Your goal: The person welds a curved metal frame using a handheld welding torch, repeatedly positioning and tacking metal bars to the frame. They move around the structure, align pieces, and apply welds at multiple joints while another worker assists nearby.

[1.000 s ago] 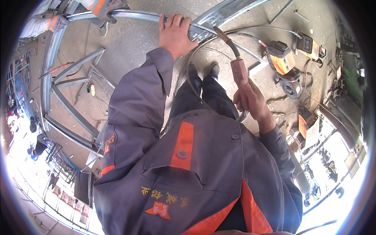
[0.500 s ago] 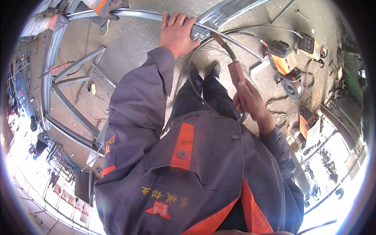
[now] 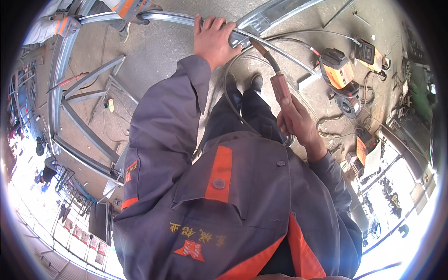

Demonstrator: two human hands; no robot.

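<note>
My left hand (image 3: pixel 214 44) grips a long, thin metal bar (image 3: pixel 280 50) from above, its fingers curled over the far edge. The bar curves across the far side of the view and meets a wider metal channel (image 3: pixel 266 16). In my right hand (image 3: pixel 302 123) is a welding torch (image 3: pixel 281 88) with a reddish handle. Its neck points up and left, and the tip lies close to the bar, just right of my left hand; I cannot tell whether they touch. A cable loops from the torch past my legs. No arc or spark shows.
At the far left, a co-worker's gloved hands (image 3: pixel 133 9) hold the same bar. A welded metal frame (image 3: pixel 86 97) stands on the left. To the right are an orange and black machine (image 3: pixel 337 70), a wire spool (image 3: pixel 347 106) and cables on the floor.
My left hand has shifted slightly right along the bar. The co-worker's nearer glove has also edged right. The torch has barely moved, still pointing at the bar.
</note>
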